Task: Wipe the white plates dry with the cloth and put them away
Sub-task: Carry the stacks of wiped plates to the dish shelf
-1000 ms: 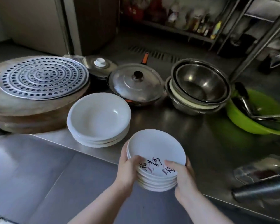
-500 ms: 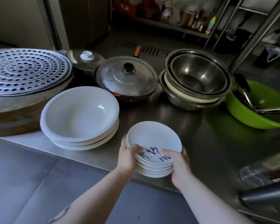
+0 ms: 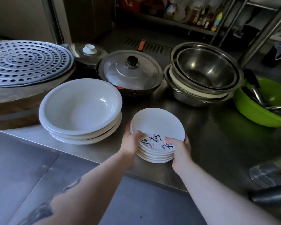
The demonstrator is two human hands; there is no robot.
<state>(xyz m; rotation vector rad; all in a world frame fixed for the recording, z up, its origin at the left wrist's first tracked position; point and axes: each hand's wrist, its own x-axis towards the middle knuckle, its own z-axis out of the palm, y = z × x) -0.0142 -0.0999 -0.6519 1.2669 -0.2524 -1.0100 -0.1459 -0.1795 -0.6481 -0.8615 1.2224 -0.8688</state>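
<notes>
Steel counter (image 3: 209, 143), small plates (image 3: 156, 127) stacked near edge. My left hand (image 3: 131, 143) and right hand (image 3: 180, 149) clasp them at 9 and 3; I'd lift level.

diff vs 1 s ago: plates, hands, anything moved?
Both hands, left hand and right hand, keep gripping the small plate stack, carrying it forward over the steel counter edge, toward the large white bowls. No grip change. Bowls, lidded pan and green basin unmoved.

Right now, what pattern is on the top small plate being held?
White with black brush-style characters and faint pinkish marks on the top small plate, clearest in the head view.
</notes>
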